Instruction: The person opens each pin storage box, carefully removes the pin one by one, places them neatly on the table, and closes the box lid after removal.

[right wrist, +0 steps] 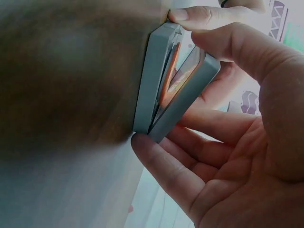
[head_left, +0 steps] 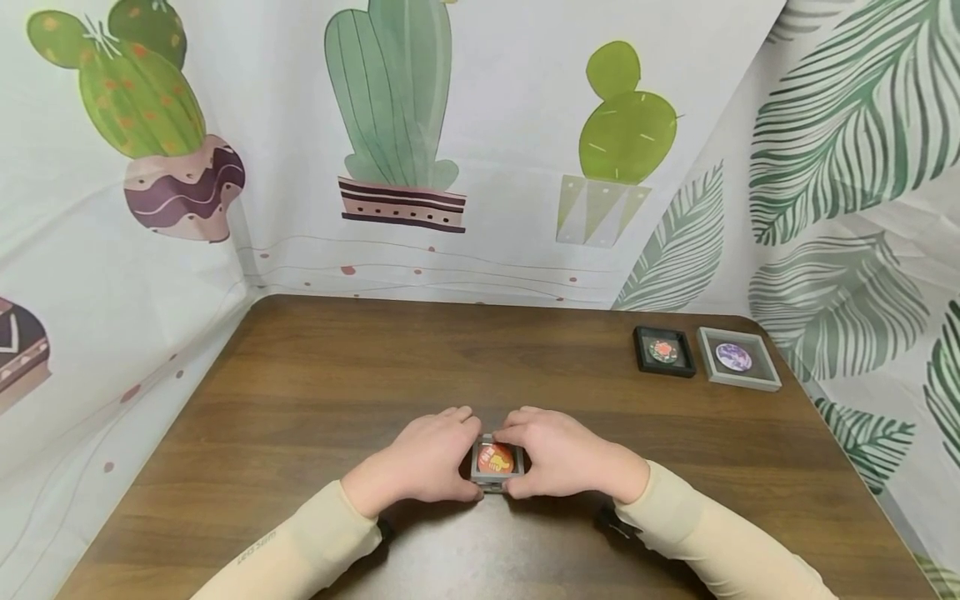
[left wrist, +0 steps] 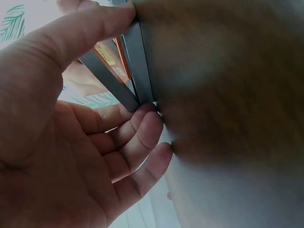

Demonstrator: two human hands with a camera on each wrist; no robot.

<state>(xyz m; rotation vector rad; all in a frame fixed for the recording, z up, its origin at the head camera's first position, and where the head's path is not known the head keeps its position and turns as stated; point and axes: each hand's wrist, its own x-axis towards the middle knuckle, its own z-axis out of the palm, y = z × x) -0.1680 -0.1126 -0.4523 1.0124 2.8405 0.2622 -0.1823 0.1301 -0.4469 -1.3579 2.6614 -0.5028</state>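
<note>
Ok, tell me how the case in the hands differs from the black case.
The handheld case is grey-framed; the black case has a black frame. The handheld case is part-open, gripped by the left hand and right hand; the black case lies untouched, seemingly closed. The handheld case contains a red-orange disc, the black case a reddish flower disc. Both are squarish.

Between the fingers (right wrist: 164, 166), the frame (right wrist: 151, 83) looks like smooth, matt plastic round a glossy-looking disc (head_left: 493, 458). Under the fingers, the desk (head_left: 375, 354) has a wood grain with a soft sheen; beyond them hangs creased, matt cloth (head_left: 510, 133).
</note>
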